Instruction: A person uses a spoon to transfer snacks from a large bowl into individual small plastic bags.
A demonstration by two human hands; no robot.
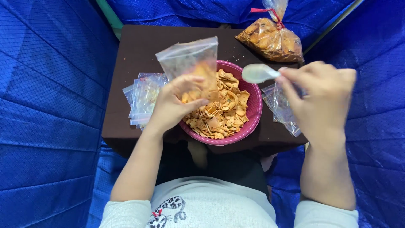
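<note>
small dark brown table (126, 80) set among quilted blue fabric (46, 105) on all sides; green pole (109, 14) at top left, cut off. pink bowl (255, 107) of orange chips (221, 114) at table centre. left hand (173, 105) grasps small clear zip bag (190, 63) upright over bowl, few chips inside. right hand (320, 99) pinches white plastic spoon (258, 73), bowl of spoon empty, above bowl's right rim. stack of empty bags (141, 99) left of bowl, partly behind left hand. more clear bags (282, 109) right, half hidden by right hand. tied bag of chips (272, 40) at far edge, top cut off.

Pink bowl (254, 110), orange chips (223, 112)
</note>
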